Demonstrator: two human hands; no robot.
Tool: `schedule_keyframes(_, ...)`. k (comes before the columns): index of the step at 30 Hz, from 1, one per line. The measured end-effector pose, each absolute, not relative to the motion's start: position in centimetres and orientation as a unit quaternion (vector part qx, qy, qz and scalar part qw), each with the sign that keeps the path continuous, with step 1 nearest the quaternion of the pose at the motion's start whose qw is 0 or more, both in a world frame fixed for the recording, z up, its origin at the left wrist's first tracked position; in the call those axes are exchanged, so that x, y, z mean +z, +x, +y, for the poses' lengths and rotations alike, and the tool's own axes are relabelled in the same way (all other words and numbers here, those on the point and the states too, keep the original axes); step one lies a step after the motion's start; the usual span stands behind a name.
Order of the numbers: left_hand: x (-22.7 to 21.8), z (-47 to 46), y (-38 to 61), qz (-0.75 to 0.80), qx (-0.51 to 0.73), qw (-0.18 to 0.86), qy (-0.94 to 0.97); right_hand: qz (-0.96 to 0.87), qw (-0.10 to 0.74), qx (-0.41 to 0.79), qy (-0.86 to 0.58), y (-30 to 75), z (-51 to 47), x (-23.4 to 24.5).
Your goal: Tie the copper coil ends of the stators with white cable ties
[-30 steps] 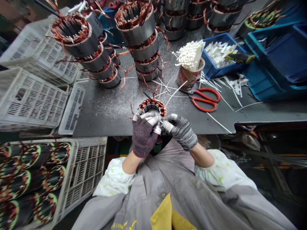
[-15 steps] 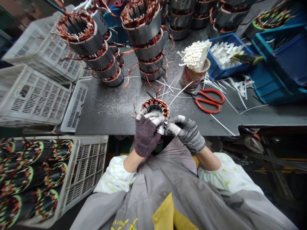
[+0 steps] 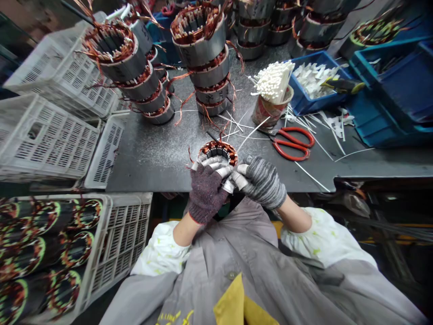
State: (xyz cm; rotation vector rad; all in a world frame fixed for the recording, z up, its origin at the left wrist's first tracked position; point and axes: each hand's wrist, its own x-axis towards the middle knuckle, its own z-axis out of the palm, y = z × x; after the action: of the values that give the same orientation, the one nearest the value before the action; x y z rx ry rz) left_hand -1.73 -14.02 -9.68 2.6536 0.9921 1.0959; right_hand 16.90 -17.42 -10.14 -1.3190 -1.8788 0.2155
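Note:
A small motor stator (image 3: pixel 219 148) with copper windings stands at the table's front edge. My left hand (image 3: pixel 209 187), in a dark purple glove with white-wrapped fingertips, grips its near side, and the fingers cover part of the ring. My right hand (image 3: pixel 262 180), in a grey glove, is closed in a pinch at the stator's right front, close to the left fingertips. What it pinches is too small to make out. A thin white strip (image 3: pixel 253 133) slants up and right from beside the stator; I cannot tell whether it is attached.
Red-handled scissors (image 3: pixel 293 143) lie to the right among loose white strips. Behind them are a cup (image 3: pixel 270 110) of white sticks and a blue bin (image 3: pixel 316 101). Stacked stators (image 3: pixel 208 63) stand at the back. Crates (image 3: pixel 50 140) fill the left, one holding several stators.
My right hand has turned slightly and its fingers have drawn closer together by the stator. My left hand and the stator stay nearly in place. The view has shifted slightly.

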Motion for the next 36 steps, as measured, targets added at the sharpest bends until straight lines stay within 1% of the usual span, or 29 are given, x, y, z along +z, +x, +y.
schedule_keyframes(1, -9.6, -14.1, -1.6, 0.335, 0.368, 0.05, 0.866, -0.729, 0.437, 0.074, -0.521, 16.8, -17.4, -9.7)
schedule_keyframes(2, -9.6, -14.1, -1.5, 0.346, 0.376, 0.047, 0.859, -0.698, 0.494, 0.073, -0.513, 16.9, -17.4, -9.2)
schedule_keyframes(5, -9.5, -14.2, -1.3, 0.375, 0.385, 0.039, 0.843, -0.541, 0.695, 0.098, -0.463, 18.1, -17.2, -8.2)
schedule_keyframes(6, -9.5, -14.3, -1.3, 0.378, 0.384, 0.036, 0.841, -0.512, 0.725, 0.096, -0.451, 18.7, -17.1, -8.1)
schedule_keyframes(7, -9.5, -14.3, -1.3, 0.378, 0.383, 0.034, 0.842, -0.517, 0.721, 0.084, -0.454, 19.3, -17.0, -8.2)
schedule_keyframes(8, -9.6, -14.3, -1.3, 0.378, 0.38, 0.032, 0.843, -0.557, 0.685, 0.066, -0.465, 19.8, -16.8, -8.4)
schedule_keyframes(11, -10.0, -14.3, -1.3, 0.387, 0.369, 0.03, 0.845, -0.744, 0.477, 0.026, -0.468, 20.2, -16.4, -9.5)
schedule_keyframes(12, -10.2, -14.3, -1.2, 0.388, 0.365, 0.027, 0.846, -0.785, 0.425, 0.01, -0.451, 20.0, -16.3, -9.8)
schedule_keyframes(14, -10.5, -14.2, -0.9, 0.395, 0.358, 0.014, 0.846, -0.827, 0.382, -0.02, -0.412, 19.5, -16.0, -10.2)
schedule_keyframes(16, -10.7, -14.1, -0.6, 0.415, 0.353, -0.007, 0.838, -0.834, 0.375, -0.039, -0.402, 19.2, -15.8, -10.1)
schedule_keyframes(18, -10.8, -14.2, -0.4, 0.437, 0.347, -0.016, 0.83, -0.829, 0.371, -0.032, -0.418, 19.5, -15.6, -9.9)
schedule_keyframes(21, -11.1, -14.2, -0.4, 0.437, 0.348, -0.006, 0.83, -0.841, 0.342, -0.011, -0.418, 20.0, -15.4, -9.8)
schedule_keyframes(24, -11.7, -14.1, -0.3, 0.437, 0.361, -0.002, 0.824, -0.855, 0.322, -0.015, -0.406, 19.3, -14.7, -9.9)
schedule_keyframes(28, -12.0, -13.9, -0.1, 0.438, 0.381, -0.024, 0.814, -0.823, 0.31, -0.016, -0.476, 17.1, -12.9, -9.5)
schedule_keyframes(30, -11.5, -14.1, -0.4, 0.423, 0.38, -0.018, 0.822, -0.807, 0.318, 0.01, -0.498, 16.6, -12.5, -9.0)
schedule_keyframes(33, -10.6, -14.4, -2.0, 0.385, 0.355, -0.001, 0.852, -0.782, 0.377, 0.076, -0.491, 17.1, -13.6, -8.5)
schedule_keyframes(35, -10.2, -14.3, -3.7, 0.375, 0.336, -0.018, 0.864, -0.753, 0.416, 0.141, -0.491, 17.3, -14.9, -8.7)
schedule_keyframes(36, -10.2, -14.1, -4.5, 0.371, 0.33, -0.035, 0.867, -0.742, 0.42, 0.169, -0.494, 17.2, -15.4, -8.9)
